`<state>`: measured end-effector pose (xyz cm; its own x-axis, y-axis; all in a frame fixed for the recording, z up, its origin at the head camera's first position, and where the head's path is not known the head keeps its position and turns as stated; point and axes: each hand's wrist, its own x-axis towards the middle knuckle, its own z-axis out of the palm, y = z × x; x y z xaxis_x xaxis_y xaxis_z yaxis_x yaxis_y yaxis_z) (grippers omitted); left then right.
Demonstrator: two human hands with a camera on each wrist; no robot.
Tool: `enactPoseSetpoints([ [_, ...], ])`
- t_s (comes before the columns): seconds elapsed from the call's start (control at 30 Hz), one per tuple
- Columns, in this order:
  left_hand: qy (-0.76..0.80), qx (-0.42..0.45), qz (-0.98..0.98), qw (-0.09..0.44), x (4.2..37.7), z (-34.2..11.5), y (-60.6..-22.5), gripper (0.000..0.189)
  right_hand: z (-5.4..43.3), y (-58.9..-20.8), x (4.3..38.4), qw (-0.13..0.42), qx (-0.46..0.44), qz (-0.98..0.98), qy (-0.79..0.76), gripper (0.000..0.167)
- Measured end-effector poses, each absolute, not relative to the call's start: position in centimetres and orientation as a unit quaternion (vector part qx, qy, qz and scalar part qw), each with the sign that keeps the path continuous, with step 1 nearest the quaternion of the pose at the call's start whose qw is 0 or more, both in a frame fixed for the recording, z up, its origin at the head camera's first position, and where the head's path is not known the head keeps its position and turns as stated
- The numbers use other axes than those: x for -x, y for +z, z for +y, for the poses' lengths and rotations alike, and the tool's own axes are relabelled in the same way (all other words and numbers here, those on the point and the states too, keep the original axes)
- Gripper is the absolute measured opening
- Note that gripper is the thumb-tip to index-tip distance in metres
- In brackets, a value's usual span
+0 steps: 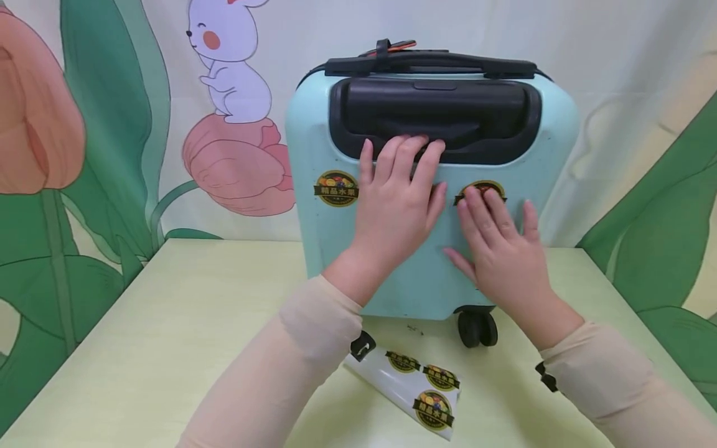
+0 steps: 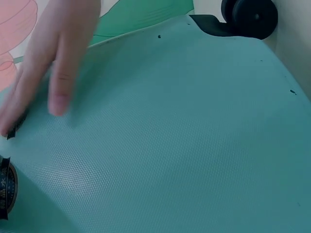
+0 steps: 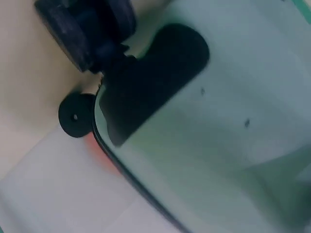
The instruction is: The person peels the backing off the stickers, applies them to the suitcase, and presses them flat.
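A light blue suitcase [image 1: 403,267] stands upright, with a black handle recess [image 1: 504,149] near its top. My left hand [image 1: 398,199] lies against its front, fingertips over the recess's lower edge. The fingers of my right hand [image 1: 501,249] press on a round fruit sticker [image 1: 487,186], covering part of it. In the left wrist view, a blurred hand [image 2: 63,53] touches the shell near a dark sticker edge. A matching sticker [image 1: 336,188] sits to the left of my left hand. Neither hand shows in the right wrist view.
A sheet of stickers [image 1: 392,379] lies on the pale table [image 1: 224,311] before the suitcase. Black wheels [image 1: 477,326] stand beneath the shell. Behind hangs a curtain [image 1: 313,31] printed with flowers and a rabbit.
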<state>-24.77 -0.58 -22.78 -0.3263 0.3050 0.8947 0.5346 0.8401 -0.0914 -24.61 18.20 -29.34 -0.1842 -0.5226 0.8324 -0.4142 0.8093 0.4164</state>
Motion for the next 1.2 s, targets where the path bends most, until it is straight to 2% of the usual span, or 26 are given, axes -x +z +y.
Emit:
enactPoseSetpoints([
  [0.13,-0.112,0.263,-0.803,0.522,24.8,-0.5,-22.8,0.037,18.0,-29.7,24.7,0.543,-0.341,-0.764,-0.075,0.060],
  [0.5,-0.109,0.277,-0.803,0.517,24.8,-1.1,-22.6,0.037,20.4,-29.7,24.5,0.582,-0.289,-0.758,-0.052,0.064],
  [0.83,-0.081,0.281,-0.814,0.502,24.4,-1.2,-22.4,0.042,21.3,-30.2,24.1,0.596,-0.242,-0.765,-0.030,0.065],
  [0.9,-0.075,0.285,-0.817,0.495,24.3,-1.3,-22.5,0.045,21.5,-30.3,23.8,0.585,-0.237,-0.775,-0.021,0.066],
  [1.03,-0.079,0.305,-0.825,0.469,24.0,-2.0,-23.4,0.053,21.8,-30.9,23.0,0.528,-0.270,-0.805,-0.002,0.067],
  [1.2,-0.112,0.365,-0.818,0.431,22.9,-2.7,-25.8,0.055,22.3,-32.0,21.7,0.460,-0.369,-0.808,0.024,0.060],
])
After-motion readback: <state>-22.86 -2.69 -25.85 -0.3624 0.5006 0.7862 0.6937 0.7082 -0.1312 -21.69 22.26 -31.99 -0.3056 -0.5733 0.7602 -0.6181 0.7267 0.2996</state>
